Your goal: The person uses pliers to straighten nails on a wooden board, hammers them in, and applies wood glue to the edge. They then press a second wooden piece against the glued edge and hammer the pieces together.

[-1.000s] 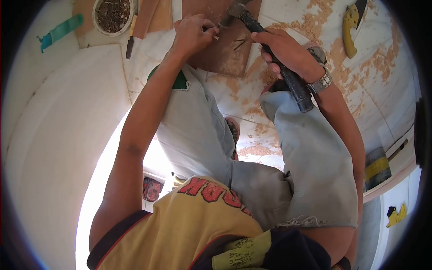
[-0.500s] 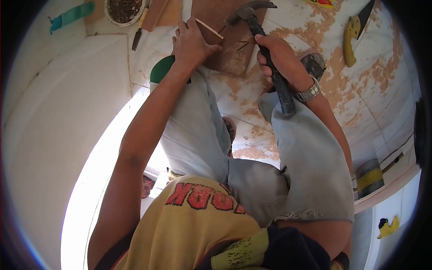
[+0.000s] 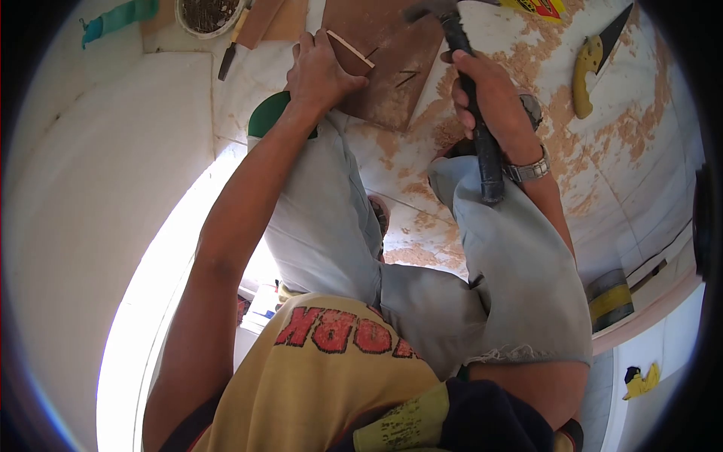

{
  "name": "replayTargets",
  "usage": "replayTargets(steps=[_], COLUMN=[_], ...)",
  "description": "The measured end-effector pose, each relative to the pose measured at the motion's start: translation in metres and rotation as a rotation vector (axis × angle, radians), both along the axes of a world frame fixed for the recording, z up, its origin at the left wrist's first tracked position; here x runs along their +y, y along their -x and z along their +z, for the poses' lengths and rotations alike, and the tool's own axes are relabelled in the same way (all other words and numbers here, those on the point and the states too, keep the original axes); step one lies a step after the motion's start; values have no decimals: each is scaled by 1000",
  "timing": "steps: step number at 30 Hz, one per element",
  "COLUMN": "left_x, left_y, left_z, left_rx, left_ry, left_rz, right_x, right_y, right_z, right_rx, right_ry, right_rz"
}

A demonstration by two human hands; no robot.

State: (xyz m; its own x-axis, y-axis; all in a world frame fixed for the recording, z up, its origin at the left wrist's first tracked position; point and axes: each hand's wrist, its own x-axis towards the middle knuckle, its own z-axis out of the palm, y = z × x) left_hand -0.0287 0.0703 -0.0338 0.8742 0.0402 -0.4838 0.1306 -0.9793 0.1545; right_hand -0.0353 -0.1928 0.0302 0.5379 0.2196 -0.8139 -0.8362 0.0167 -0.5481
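My right hand (image 3: pixel 489 98) is wrapped round the black handle of a claw hammer (image 3: pixel 491 169), whose blurred head is raised at the top of the head view. My left hand (image 3: pixel 320 75) grips a small brown wooden piece (image 3: pixel 351 51) with a pale edge, thumb stretched along its near side. A thin nail (image 3: pixel 373 53) sticks out from that pale edge. Beneath lies a brown board (image 3: pixel 392 102), dusty on top, with loose nails (image 3: pixel 407 78) on it to the right of my left hand.
Sawdust (image 3: pixel 520 68) is scattered over the tiled floor. A handsaw with a yellow handle (image 3: pixel 584 83) lies at the upper right. A chisel-like tool (image 3: pixel 227 60), a round white tub (image 3: pixel 181 22) and a teal object (image 3: pixel 124 19) are at the upper left.
My right hand has moved the hammer slightly right, and its head has lifted away from the nail. My left hand stays on the wooden piece.
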Motion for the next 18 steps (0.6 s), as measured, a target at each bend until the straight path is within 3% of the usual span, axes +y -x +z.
replayTargets(steps=[4, 9, 13, 16, 18], left_x=[1, -1, 1, 2, 1], left_y=[0, 1, 5, 2, 2], left_z=[-1, 2, 4, -1, -1], left_rx=[12, 0, 31, 8, -5], left_ry=[0, -34, -8, -11, -6], left_rz=[-4, 3, 27, 18, 16], right_x=[3, 14, -3, 10, 15], right_y=[1, 8, 4, 11, 22], right_z=[-10, -20, -5, -13, -29], right_rx=[-80, 164, -28, -52, 69], right_ry=[83, -45, -23, 91, -2], right_rz=[-172, 186, -140, -201, 16])
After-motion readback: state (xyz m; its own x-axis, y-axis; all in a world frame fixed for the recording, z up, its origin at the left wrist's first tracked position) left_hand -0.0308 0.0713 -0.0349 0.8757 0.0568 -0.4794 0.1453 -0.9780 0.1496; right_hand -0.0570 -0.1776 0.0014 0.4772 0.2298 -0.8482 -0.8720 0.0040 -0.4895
